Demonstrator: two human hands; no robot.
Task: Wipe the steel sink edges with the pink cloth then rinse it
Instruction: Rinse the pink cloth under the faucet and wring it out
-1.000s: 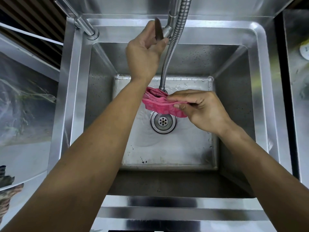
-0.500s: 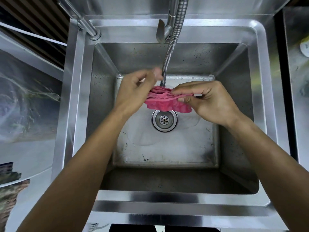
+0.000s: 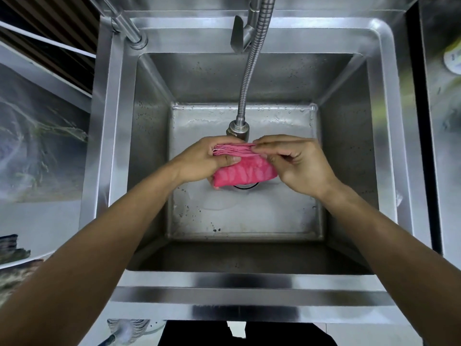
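The left hand [image 3: 207,162], which a second ago was up at the tap lever [image 3: 237,32], has come down to join the right hand [image 3: 296,163], and both now hold the pink cloth [image 3: 245,172] low in the sink [image 3: 249,295], just under the spray head [image 3: 239,129] of the flexible hose [image 3: 252,63] and above the drain. The left fingers are wrapped round the cloth's left end with the thumb pressed on its front; the right fingers [image 3: 272,143] are pinched on the folded layers along its top edge. The cloth, bunched half a second ago, is now gathered into a flat, tidy fold that looks dark and soaked. No stream can be made out at the spray head, though the sink floor is wet and beaded with drops.

This suggests the wiping of the rim is done and the rinse is in hand or nearly over, with the lever already worked. The two-handed hold reads as preparation to squeeze or wring the cloth over the drain.
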